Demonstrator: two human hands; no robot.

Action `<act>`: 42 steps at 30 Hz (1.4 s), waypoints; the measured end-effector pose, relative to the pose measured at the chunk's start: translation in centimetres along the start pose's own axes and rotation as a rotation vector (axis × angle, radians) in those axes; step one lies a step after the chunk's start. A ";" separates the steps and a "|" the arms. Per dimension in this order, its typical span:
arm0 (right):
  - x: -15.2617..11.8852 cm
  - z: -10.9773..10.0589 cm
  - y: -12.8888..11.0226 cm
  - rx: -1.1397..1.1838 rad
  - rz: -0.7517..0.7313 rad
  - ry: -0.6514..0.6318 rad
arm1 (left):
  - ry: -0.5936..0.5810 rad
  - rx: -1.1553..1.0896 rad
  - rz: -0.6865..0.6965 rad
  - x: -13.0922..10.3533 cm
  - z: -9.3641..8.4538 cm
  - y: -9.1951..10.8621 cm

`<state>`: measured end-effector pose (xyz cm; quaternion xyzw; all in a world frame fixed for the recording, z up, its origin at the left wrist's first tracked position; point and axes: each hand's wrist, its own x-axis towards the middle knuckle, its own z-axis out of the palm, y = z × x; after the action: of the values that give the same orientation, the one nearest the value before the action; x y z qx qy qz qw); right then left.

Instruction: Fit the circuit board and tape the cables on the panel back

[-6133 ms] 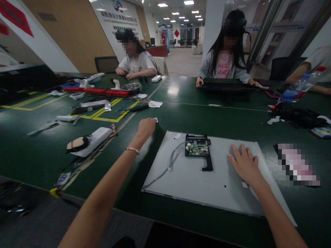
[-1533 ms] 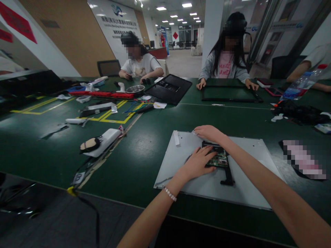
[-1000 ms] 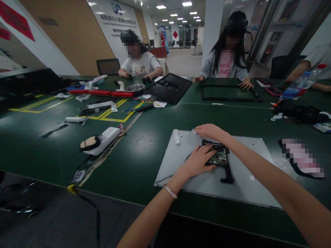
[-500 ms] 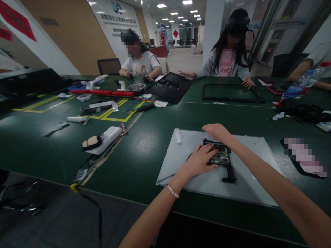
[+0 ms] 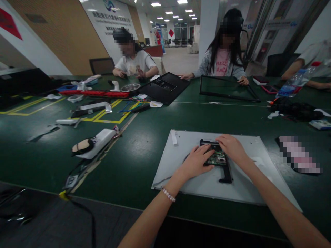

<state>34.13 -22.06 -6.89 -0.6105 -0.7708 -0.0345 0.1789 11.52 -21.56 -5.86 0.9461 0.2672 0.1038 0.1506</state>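
A pale grey flat panel point(image 5: 245, 186) lies on the green table in front of me. On it rests a green circuit board point(image 5: 217, 159) set in a black plastic bracket point(image 5: 226, 175), whose arm reaches toward me. My left hand point(image 5: 198, 160), wearing a beaded bracelet point(image 5: 168, 195), lies with fingers spread over the left side of the board and bracket. At the bracket's upper right corner, my right hand point(image 5: 232, 146) has its fingers bent together around the edge. Its fingertips are partly hidden. A thin cable runs across the panel's left side.
A phone point(image 5: 298, 155) lies right of the panel. To the left are a white power strip point(image 5: 102, 141) and a black cable. Across the table, one person holds a black frame point(image 5: 227, 97); a black back cover point(image 5: 165, 88) lies beside it. A bottle point(image 5: 294, 81) stands right.
My right hand has come down and back from the panel's far edge to the bracket's upper corner. My left hand stays on the board. The person opposite has tilted the black frame up.
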 end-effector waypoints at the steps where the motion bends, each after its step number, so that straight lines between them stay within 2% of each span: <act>1: 0.0 0.2 0.0 0.010 0.001 0.002 | 0.001 0.001 0.000 0.0 0.0 0.0; 9: -0.6 1.1 0.4 0.085 0.003 0.016 | 0.006 -0.001 0.003 0.0 0.0 -0.1; 28: -0.9 1.7 0.2 0.189 0.042 0.050 | -0.011 0.024 -0.011 0.1 -0.2 0.1; 39: -1.0 0.9 0.2 0.234 0.061 0.143 | -0.014 0.072 -0.034 0.0 -0.2 0.5; 42: -1.1 0.7 0.3 0.230 0.074 0.166 | 0.047 0.039 -0.059 0.2 -1.2 0.3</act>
<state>34.46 -22.82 -7.95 -0.6091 -0.7291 0.0101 0.3119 11.50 -21.41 -4.65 0.9378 0.3006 0.1161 0.1290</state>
